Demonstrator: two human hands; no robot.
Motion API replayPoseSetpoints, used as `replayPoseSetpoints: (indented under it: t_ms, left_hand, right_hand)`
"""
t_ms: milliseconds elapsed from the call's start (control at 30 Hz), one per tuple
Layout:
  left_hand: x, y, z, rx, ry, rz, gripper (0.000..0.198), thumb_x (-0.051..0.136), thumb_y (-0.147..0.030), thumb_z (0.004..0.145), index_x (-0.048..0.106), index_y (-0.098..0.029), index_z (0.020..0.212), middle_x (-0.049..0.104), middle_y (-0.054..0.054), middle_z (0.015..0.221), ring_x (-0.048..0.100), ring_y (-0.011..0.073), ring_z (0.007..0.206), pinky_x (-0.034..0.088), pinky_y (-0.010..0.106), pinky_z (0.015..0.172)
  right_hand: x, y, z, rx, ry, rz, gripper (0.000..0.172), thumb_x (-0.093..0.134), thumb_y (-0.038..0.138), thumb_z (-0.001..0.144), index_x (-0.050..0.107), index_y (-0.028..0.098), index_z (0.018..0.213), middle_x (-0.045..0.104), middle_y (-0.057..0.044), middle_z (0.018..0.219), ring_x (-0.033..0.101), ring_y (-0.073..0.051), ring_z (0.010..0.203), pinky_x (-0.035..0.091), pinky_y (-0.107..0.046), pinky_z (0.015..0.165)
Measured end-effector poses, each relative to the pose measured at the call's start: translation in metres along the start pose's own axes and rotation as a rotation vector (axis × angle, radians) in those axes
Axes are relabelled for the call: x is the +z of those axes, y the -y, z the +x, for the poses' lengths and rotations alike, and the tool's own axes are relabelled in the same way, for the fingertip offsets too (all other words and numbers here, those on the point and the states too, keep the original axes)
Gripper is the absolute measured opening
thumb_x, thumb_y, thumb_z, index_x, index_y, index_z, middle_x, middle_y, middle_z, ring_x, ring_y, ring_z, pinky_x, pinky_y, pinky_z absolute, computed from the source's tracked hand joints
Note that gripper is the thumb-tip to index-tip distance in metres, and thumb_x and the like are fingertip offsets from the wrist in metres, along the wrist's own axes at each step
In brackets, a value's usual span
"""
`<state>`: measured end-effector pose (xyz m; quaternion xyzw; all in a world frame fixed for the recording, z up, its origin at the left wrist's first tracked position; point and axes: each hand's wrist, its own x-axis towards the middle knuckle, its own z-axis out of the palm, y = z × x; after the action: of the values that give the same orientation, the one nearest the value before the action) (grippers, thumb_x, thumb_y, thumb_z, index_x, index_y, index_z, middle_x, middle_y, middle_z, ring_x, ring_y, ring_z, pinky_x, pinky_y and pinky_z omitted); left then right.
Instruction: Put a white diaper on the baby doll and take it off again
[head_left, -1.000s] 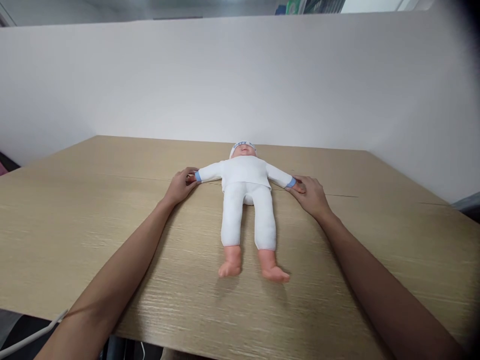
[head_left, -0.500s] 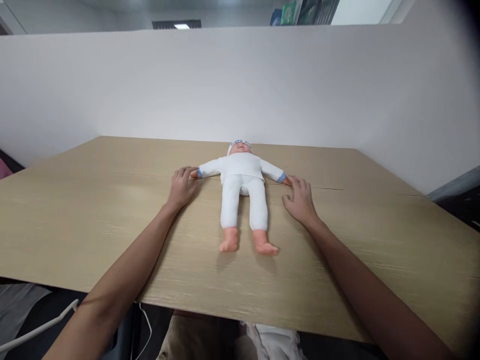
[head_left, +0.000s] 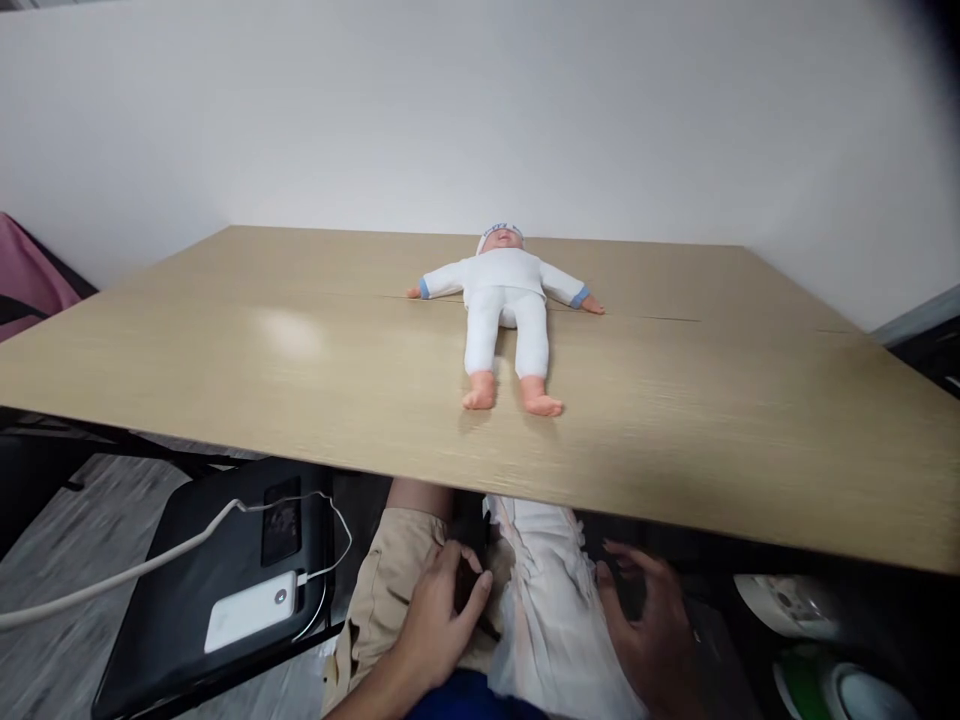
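Note:
A baby doll [head_left: 506, 305] in a white suit and cap lies face up on the wooden table [head_left: 225, 350], arms spread, bare feet toward me. Neither hand touches it. Both hands are below the table's near edge, over my lap. My left hand [head_left: 442, 610] rests on my tan shorts with fingers slightly curled and apart, holding nothing. My right hand [head_left: 649, 620] is spread open beside a white cloth [head_left: 551, 600] that lies on my lap between the hands.
A white partition wall [head_left: 480, 110] stands behind the table. To my lower left a black chair seat [head_left: 165, 600] carries a white power bank [head_left: 251, 610] with a white cable. A pink object [head_left: 30, 275] is at the far left. Green and white items [head_left: 817, 660] sit at the lower right.
Both hands left the doll's hands and drew back off the table down to my lap. The view tilted downward, showing the space under the table. The doll stays in place.

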<state>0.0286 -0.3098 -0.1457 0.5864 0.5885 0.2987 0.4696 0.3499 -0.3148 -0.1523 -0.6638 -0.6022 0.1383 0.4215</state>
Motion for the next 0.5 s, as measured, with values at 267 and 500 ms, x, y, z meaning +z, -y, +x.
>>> replayPoseSetpoints:
  t_ms: [267, 500]
  left_hand:
    - [0.071, 0.003, 0.052, -0.288, 0.267, -0.642, 0.082, 0.093, -0.096, 0.052, 0.068, -0.025, 0.085, 0.076, 0.009, 0.096, 0.076, 0.0344, 0.105, 0.055, 0.051, 0.108]
    - [0.065, -0.026, 0.021, -0.387, 0.319, -0.814, 0.086, 0.111, -0.072, 0.044, 0.076, -0.019, 0.101, 0.083, 0.017, 0.116, 0.079, 0.0373, 0.115, 0.06, 0.05, 0.11]
  right_hand:
    - [0.033, 0.002, -0.008, 0.603, 0.308, 0.25, 0.056, 0.074, 0.087, 0.079, 0.077, 0.039, 0.107, 0.087, -0.003, 0.108, 0.081, -0.046, 0.119, 0.067, -0.061, 0.098]
    - [0.008, 0.053, -0.018, 0.641, 0.497, 0.419, 0.061, 0.076, 0.087, 0.078, 0.088, 0.036, 0.11, 0.088, -0.006, 0.097, 0.085, -0.045, 0.106, 0.07, -0.061, 0.092]
